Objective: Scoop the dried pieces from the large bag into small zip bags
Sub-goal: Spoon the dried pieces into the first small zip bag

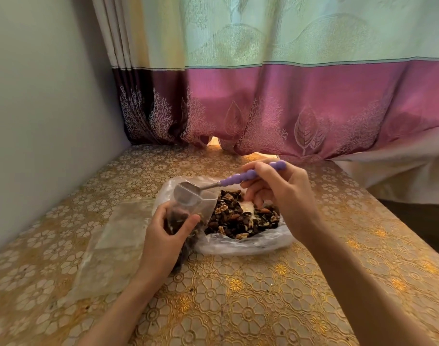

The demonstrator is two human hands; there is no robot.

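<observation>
Now, your left hand (pixel 167 236) grips the small zip bag (pixel 188 216) upright beside the large bag (pixel 243 236) on the counter (pixel 238 295). Your right hand (pixel 280 191) pinches the purple spoon (pixel 228 182), its bowl inside the small bag's mouth. Keep that mouth wide, tip the spoon slowly, and let the dried pieces (pixel 240 216) slide down without spilling.

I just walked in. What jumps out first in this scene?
Centre stage, the right hand holds a spoon with a purple beaded handle, its bowl tipped into the mouth of a small zip bag gripped by the left hand. Just behind lies the large bag, open and heaped with dark dried pieces. A pink-and-green curtain fills the background.
</observation>
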